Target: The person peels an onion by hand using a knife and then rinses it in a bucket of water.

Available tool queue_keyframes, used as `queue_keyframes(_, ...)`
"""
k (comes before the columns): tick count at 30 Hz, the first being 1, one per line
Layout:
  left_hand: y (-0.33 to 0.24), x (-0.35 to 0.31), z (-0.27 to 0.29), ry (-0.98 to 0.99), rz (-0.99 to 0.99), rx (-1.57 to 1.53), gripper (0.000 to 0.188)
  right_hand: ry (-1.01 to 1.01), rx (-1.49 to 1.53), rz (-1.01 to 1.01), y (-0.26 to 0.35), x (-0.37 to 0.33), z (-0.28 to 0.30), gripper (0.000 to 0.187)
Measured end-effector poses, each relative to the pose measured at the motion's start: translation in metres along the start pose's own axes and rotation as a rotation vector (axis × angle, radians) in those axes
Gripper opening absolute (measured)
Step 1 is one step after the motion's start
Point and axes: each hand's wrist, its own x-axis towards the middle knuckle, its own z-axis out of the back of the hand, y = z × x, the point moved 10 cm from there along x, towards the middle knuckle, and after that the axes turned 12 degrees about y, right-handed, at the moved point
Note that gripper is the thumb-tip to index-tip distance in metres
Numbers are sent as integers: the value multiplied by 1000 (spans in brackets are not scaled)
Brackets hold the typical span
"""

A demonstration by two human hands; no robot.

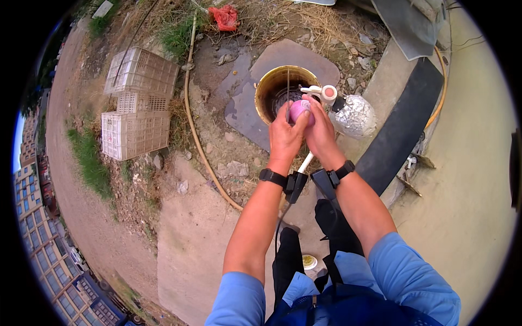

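Note:
A round pink-purple red onion [301,111] is held between my two hands, just over the near rim of a yellowish bucket [262,108]. My left hand [286,136] grips its left side, thumb laid across the front. Around the right side curl the fingers of my right hand [322,130]. A thin straight strip [289,87], like a blade seen edge-on, stands up from my left fingers over the bucket; its lower end is hidden. Dark liquid shows inside the bucket. Just beyond my right fingers is a white tap [328,93] with a lever.
A foil-wrapped bundle [356,117] sits beside the tap. White plastic crates [136,133] stand at the left, near a yellow hose [197,136] running along the ground. A black strip [402,125] lies on the ledge at the right. A red bag [224,18] lies at the back.

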Motion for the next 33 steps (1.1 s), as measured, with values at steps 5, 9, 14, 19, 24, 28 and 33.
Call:
queue_keyframes(5, -14, -7, 14, -12, -105, 189, 52, 28, -65, -47, -5, 0, 1, 42)
queue_keyframes(9, -19, -8, 21, -54, -139, 227, 49, 40, -101, -61, -8, 0, -1, 43)
queue_keyframes(14, -19, -6, 20, -55, -129, 332, 43, 54, -120, -64, -8, 0, 1, 44)
queue_keyframes(19, -13, -6, 18, -48, -123, 336, 40, 62, -134, -60, -12, -1, 7, 43)
queue_keyframes(24, -6, -4, 22, -22, -210, 293, 31, 74, -116, -167, -20, -5, 15, 44)
queue_keyframes(28, 31, 4, 30, 34, 42, -12, 21, 66, -97, -189, -21, -5, 13, 46)
queue_keyframes(33, 29, 5, 27, 68, 48, -111, 25, 93, -163, -165, -18, 0, 7, 39)
